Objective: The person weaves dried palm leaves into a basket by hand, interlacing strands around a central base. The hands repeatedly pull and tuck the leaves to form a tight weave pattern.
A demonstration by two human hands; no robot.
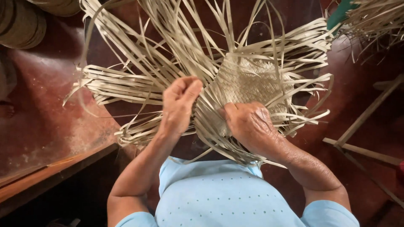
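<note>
Between hands: woven mat point(248, 82); right hand point(248, 126) closed, pressing it (loose strips point(126, 84) splayed); left hand point(180, 103) pinches strip.

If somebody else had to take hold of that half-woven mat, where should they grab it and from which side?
Probably by the woven patch of the half-woven mat, at its far edge, coming from the top of the picture. That patch looks like the only firm, interlocked part; the loose strips fanning out all round would likely slip or bend. The near edge is taken: the right hand presses there and the left hand pinches strips beside it.
</note>
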